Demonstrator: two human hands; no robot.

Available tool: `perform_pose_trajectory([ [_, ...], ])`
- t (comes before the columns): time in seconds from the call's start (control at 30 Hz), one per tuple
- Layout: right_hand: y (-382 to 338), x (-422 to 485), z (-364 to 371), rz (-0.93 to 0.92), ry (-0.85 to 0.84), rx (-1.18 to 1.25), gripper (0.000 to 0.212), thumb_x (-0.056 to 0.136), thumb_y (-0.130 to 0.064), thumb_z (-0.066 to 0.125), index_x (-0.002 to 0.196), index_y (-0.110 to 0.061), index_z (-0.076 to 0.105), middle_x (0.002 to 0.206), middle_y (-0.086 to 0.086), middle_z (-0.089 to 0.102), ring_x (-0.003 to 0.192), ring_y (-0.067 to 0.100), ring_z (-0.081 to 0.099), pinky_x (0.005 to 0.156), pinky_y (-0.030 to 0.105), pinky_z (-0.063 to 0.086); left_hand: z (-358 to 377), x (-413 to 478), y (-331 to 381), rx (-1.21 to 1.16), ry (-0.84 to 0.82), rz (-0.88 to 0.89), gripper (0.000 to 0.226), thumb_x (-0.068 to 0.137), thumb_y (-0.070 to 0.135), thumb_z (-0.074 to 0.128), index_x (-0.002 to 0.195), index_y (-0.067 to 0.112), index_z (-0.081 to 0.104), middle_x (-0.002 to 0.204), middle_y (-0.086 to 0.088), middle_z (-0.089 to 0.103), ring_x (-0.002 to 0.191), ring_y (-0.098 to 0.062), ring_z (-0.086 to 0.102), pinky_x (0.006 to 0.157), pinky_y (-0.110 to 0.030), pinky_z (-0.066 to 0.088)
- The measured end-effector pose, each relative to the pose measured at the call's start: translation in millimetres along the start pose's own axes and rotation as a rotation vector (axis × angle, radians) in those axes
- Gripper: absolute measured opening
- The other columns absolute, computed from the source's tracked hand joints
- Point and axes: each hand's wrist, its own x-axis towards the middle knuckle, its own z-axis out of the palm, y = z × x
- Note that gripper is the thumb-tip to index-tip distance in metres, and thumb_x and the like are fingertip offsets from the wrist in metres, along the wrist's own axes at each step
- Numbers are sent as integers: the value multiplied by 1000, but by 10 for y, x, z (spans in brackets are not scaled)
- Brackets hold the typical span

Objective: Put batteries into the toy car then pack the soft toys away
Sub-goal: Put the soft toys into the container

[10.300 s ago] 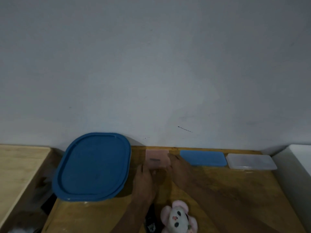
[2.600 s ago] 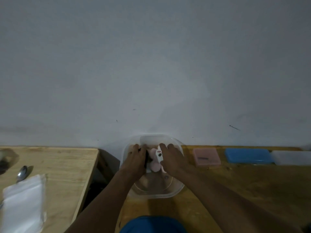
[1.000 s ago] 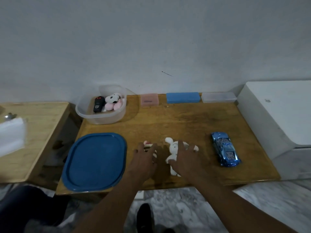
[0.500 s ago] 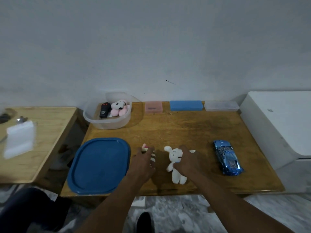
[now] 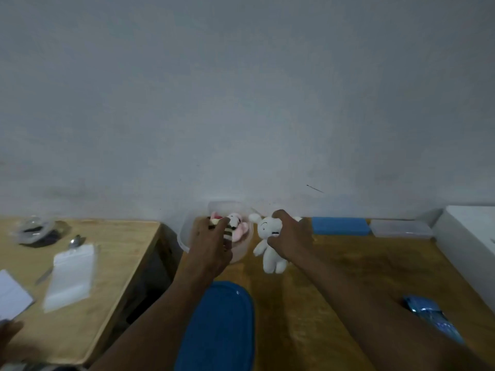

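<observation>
My left hand [image 5: 211, 245] is over the clear plastic tub [image 5: 242, 257] at the back of the table, shut on a small striped soft toy [image 5: 228, 231]. A pink and white soft toy [image 5: 238, 226] lies inside the tub. My right hand [image 5: 290, 238] grips a white bunny soft toy [image 5: 269, 246] by the head; it hangs above the table just right of the tub. The blue toy car [image 5: 431, 318] sits on the table at the right, partly hidden by my right forearm.
The tub's blue lid [image 5: 222, 328] lies near the front edge. A blue box [image 5: 340, 226] and a clear box [image 5: 401, 228] line the wall. A white appliance [image 5: 471, 236] stands at right. The side table [image 5: 115, 263] at left holds a jar, a spoon and white packets.
Both hands lifted their soft toys off the table front and carried them back to the tub. The view has tilted up toward the wall.
</observation>
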Motion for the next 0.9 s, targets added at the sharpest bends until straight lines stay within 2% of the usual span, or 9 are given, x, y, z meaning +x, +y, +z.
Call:
perform_pose_trajectory([
  [0.1,-422,279,124,15,45,-1,46,80,-20,62,122,-33,47,114,10,38,83,23,47,70,27,43,-220,351,-302,20,12,3,72,78,21,70,143,21,39,139,-18,35,112,-41,54,93,-42,47],
  [0.17,-634,429,238,-8,67,-14,47,80,-20,61,123,-33,46,115,11,38,83,22,46,73,27,44,-316,544,-471,6,10,1,70,79,21,70,143,21,39,141,-18,33,113,-42,54,96,-42,46],
  [0.5,-945,915,881,13,9,-96,46,85,-23,58,125,-40,42,117,8,38,79,23,56,71,32,54,-151,1100,-1053,-26,-104,-2,73,79,36,73,141,29,34,142,-11,38,119,-30,51,97,-41,50],
  [0.63,-874,1013,1039,49,-64,-168,47,86,-21,57,126,-40,42,121,11,41,77,22,50,64,28,46,40,1148,-1107,-19,-185,-5,73,78,40,74,138,31,34,138,-10,43,117,-28,53,95,-40,51],
  [0.77,-765,1042,1152,67,-146,-241,50,86,-25,61,131,-38,42,124,16,46,92,27,55,63,24,38,193,1122,-1171,22,-305,-33,71,83,31,70,142,27,31,139,-12,42,120,-30,51,98,-41,50],
  [0.83,-711,1066,1211,73,-168,-265,50,86,-28,62,131,-38,41,122,15,48,91,26,54,56,22,34,244,1131,-1194,47,-335,-38,68,84,28,69,142,26,32,138,-12,42,120,-30,51,99,-42,49],
  [0.9,-656,1104,1280,97,-203,-262,52,87,-29,62,133,-37,40,124,15,48,93,27,55,60,22,35,268,1153,-1191,44,-365,-47,67,84,27,69,141,25,33,140,-12,40,121,-30,50,100,-41,48],
])
